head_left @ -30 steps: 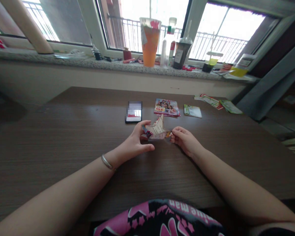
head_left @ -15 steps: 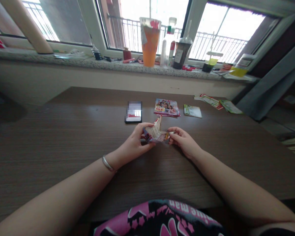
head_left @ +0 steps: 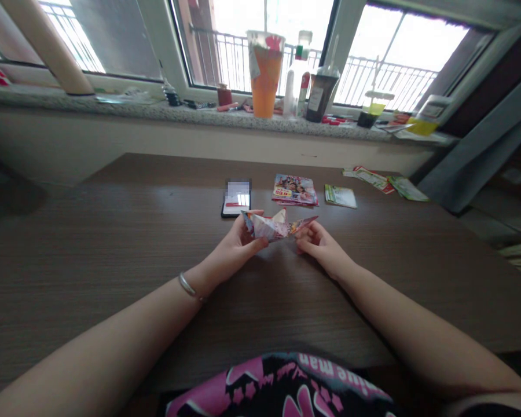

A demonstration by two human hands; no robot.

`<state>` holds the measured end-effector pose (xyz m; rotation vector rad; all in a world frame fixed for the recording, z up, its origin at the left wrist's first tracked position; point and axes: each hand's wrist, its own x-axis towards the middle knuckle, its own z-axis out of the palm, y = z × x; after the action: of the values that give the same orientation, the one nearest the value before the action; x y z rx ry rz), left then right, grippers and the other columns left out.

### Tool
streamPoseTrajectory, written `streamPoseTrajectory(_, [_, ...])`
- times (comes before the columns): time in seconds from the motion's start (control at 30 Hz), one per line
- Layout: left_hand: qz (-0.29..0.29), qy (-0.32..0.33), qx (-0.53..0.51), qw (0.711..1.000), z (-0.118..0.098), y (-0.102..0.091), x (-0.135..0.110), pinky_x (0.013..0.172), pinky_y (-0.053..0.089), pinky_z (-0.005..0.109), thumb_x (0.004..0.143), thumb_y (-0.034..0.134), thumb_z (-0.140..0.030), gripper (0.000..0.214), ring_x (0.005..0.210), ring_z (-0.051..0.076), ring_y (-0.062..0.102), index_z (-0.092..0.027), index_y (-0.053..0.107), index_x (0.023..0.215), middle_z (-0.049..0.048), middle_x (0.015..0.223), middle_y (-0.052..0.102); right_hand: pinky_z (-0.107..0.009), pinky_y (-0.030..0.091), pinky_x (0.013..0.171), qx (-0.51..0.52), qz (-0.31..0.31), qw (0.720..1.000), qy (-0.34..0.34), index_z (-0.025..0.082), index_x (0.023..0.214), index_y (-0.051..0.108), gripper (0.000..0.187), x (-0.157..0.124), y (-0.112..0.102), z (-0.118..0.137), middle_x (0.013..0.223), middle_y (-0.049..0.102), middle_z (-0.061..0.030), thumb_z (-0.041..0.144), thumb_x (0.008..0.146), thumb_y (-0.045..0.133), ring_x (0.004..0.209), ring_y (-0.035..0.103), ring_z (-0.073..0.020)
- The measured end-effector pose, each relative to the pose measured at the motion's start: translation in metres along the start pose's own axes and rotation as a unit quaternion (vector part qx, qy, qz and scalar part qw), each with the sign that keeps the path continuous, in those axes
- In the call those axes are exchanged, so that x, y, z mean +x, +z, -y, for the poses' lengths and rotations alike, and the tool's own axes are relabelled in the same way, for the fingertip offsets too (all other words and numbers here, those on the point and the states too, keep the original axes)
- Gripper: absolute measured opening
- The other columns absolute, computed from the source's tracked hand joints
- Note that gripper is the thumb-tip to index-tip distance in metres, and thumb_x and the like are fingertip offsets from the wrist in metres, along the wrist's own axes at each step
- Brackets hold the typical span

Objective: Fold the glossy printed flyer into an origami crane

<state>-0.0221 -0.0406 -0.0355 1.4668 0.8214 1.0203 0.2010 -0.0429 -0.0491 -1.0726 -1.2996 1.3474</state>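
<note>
A folded paper boat (head_left: 270, 227), made from colourful printed paper, is held up over the table in front of me. It has a pale peak in its middle and a pointed end at each side. My left hand (head_left: 239, 243) is closed on its left part, thumb in front and fingers behind. My right hand (head_left: 315, 240) has curled fingers at the boat's right point, which rises just above them; the fingertips are partly hidden. Just beyond my left hand lies a phone (head_left: 237, 200) with a lit screen.
A stack of printed leaflets (head_left: 295, 190) and a small green-white packet (head_left: 340, 196) lie beyond my hands. More paper strips (head_left: 373, 179) lie at the table's far right. Along the windowsill (head_left: 200, 113) stand an orange drink cup (head_left: 264, 81), a dark drink cup (head_left: 321, 95) and bottles.
The paper has spread wider, its left and right points now standing out to the sides. My left hand has shifted slightly left; my right hand has barely moved.
</note>
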Motion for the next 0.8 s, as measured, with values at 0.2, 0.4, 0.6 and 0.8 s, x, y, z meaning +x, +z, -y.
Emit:
streamPoseTrajectory(0.2, [0.015,-0.032,-0.032,0.999,0.0003,0.0009,-0.0001,0.092,0.053,0.037,0.078,0.068,-0.048,0.073,0.113,0.026,0.059,-0.020,0.033,0.135,0.0137,0.133,0.052,-0.025,0.045,0.063,0.001,0.033,0.999,0.015,0.023,0.099,0.058,0.044,0.0008,0.0024,0.0009,0.092,0.068,-0.0019,0.040,0.063,0.078,0.073,0.058,-0.0141])
streamPoseTrajectory(0.4, [0.016,-0.042,-0.033,0.998,0.0045,0.0005,0.0024,0.097,0.050,0.036,0.079,0.068,-0.042,0.067,0.119,0.026,0.056,-0.018,0.036,0.132,0.0135,0.135,0.053,-0.025,0.044,0.062,0.021,0.006,0.999,0.030,0.022,0.092,0.059,0.045,-0.0006,0.0051,0.0067,0.085,0.069,-0.0003,0.044,0.059,0.081,0.071,0.058,-0.0138])
streamPoseTrajectory(0.6, [0.005,-0.054,-0.018,0.998,0.0019,0.0014,0.0023,0.100,0.048,0.037,0.084,0.063,-0.040,0.061,0.122,0.025,0.054,-0.017,0.036,0.134,0.0133,0.137,0.051,-0.026,0.044,0.062,-0.020,-0.002,0.999,0.029,0.020,0.074,0.059,0.038,-0.0001,0.0044,0.0051,0.073,0.064,0.0010,0.049,0.060,0.079,0.064,0.053,-0.0116])
streamPoseTrajectory(0.8, [-0.010,-0.042,-0.027,0.999,0.0077,0.0031,0.0045,0.089,0.052,0.035,0.082,0.065,-0.038,0.067,0.114,0.025,0.059,-0.019,0.031,0.137,0.0146,0.135,0.052,-0.026,0.045,0.059,-0.005,-0.024,0.999,0.031,0.020,0.069,0.055,0.043,0.0003,0.0058,0.0040,0.068,0.064,0.0017,0.052,0.058,0.081,0.058,0.053,-0.0105])
